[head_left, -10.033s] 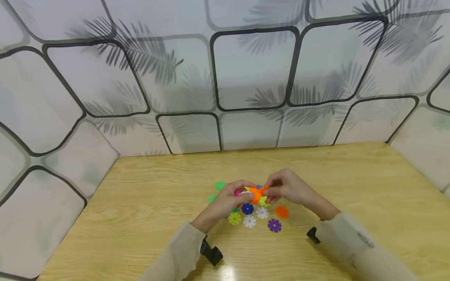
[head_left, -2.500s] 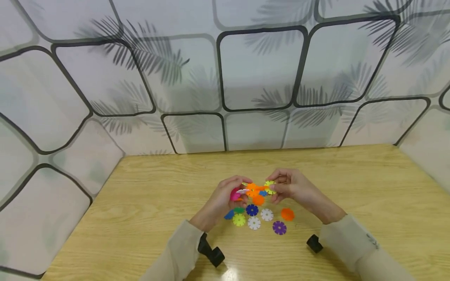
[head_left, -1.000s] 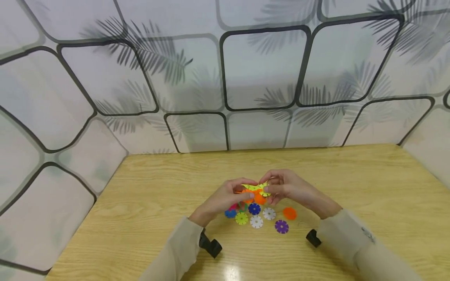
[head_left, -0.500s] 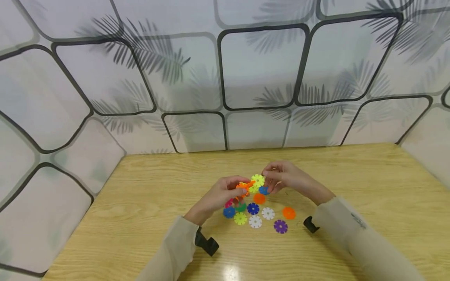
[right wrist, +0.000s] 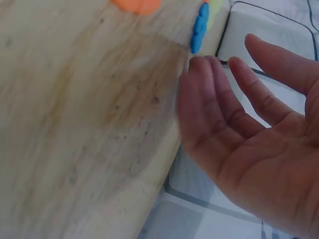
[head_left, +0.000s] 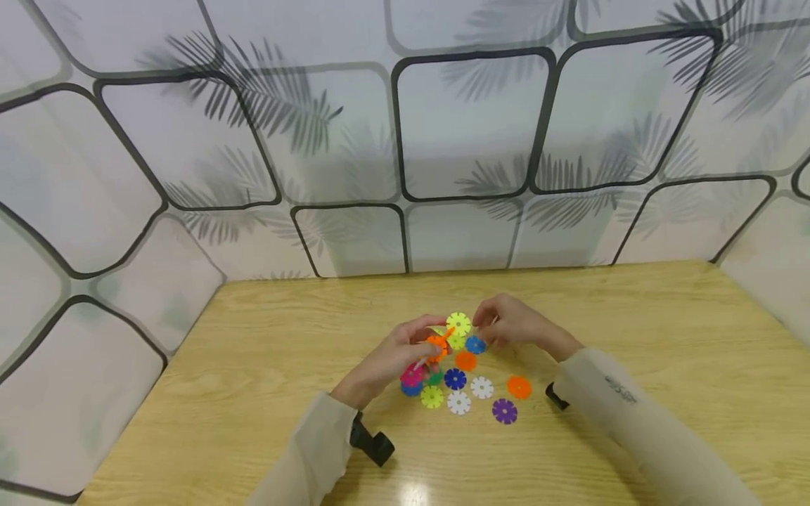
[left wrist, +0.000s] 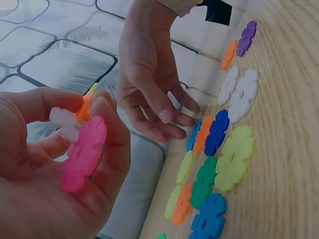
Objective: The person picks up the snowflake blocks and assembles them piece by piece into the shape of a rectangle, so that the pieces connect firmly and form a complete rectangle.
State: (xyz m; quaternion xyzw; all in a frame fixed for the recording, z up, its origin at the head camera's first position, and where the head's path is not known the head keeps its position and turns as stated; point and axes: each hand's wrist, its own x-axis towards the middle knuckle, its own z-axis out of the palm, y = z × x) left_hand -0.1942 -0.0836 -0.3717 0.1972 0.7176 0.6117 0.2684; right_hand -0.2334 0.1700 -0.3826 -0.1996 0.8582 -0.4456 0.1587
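Observation:
Between thumb and fingers, my left hand [head_left: 395, 353] pinches a cluster of joined notched plastic discs, raised above the table. A pink disc [left wrist: 84, 155], a white disc [left wrist: 66, 123] and an orange disc [head_left: 436, 348] belong to it. A yellow disc [head_left: 458, 324] stands at its far end. In the left wrist view only its tip shows, and fingers hide part of the cluster. My right hand [head_left: 515, 325] holds nothing; its fingers are loosely bent in the right wrist view [right wrist: 249, 134]. They are nearest a loose blue disc [head_left: 475, 344].
More loose discs lie on the wooden table [head_left: 266, 393]: a dark blue disc [head_left: 455, 379], a purple disc [head_left: 505, 411], an orange disc [head_left: 519, 386], two white discs [head_left: 458, 403] and a yellow-green disc [head_left: 432, 397]. Patterned panels [head_left: 462, 126] stand behind and beside the table.
The right hand pinched the yellow disc at the cluster a second ago, then let go and moved slightly right. The left hand kept the cluster and turned it, bringing its pink disc into view.

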